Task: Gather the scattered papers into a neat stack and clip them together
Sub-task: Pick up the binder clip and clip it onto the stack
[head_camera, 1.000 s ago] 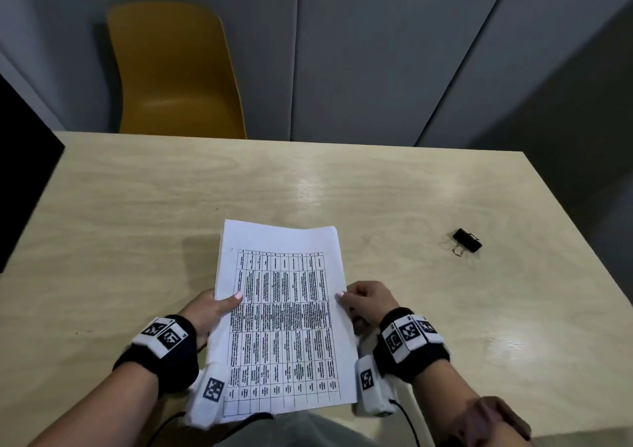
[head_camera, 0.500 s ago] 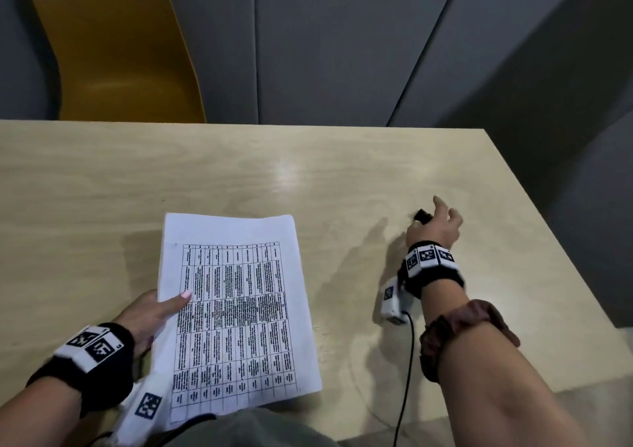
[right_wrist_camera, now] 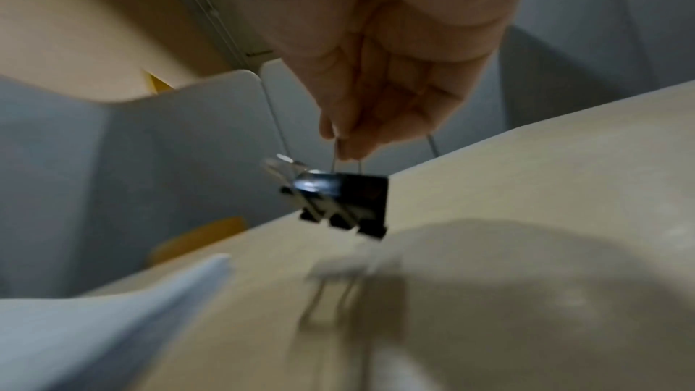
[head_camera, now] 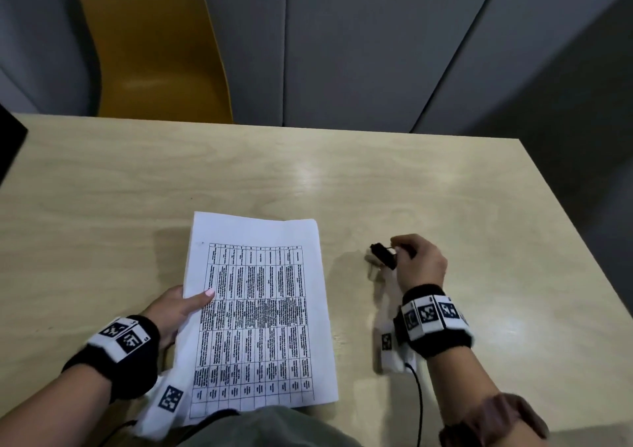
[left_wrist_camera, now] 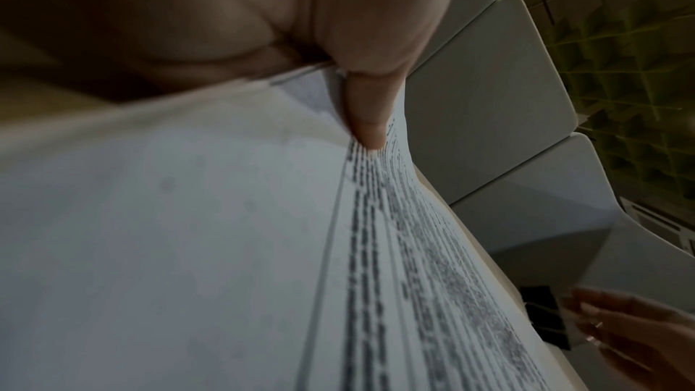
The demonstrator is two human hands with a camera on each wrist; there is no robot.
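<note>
A squared stack of white printed papers (head_camera: pixel 260 313) lies on the wooden table (head_camera: pixel 102 189) in front of me. My left hand (head_camera: pixel 178 309) grips the stack's left edge, its thumb (left_wrist_camera: pixel 368 112) on top of the papers (left_wrist_camera: pixel 225 249) and the other fingers hidden beneath. My right hand (head_camera: pixel 418 261) is to the right of the stack and pinches the wire handle of a black binder clip (head_camera: pixel 383 256). The binder clip (right_wrist_camera: pixel 346 201) hangs from my right hand (right_wrist_camera: pixel 376 100) just above the table, clear of the paper. The clip's jaws look closed.
A yellow chair (head_camera: pixel 154 52) stands behind the table's far edge, with grey wall panels (head_camera: pixel 376 42) behind it. A dark object (head_camera: pixel 8 151) juts in at the far left. The table's right edge (head_camera: pixel 582 227) is near my right hand. A cable (head_camera: pixel 419 405) trails from my right wrist.
My right hand left the stack, reached right to the binder clip, picked it up by its handle and brought it back toward the papers. My left hand kept hold of the stack.
</note>
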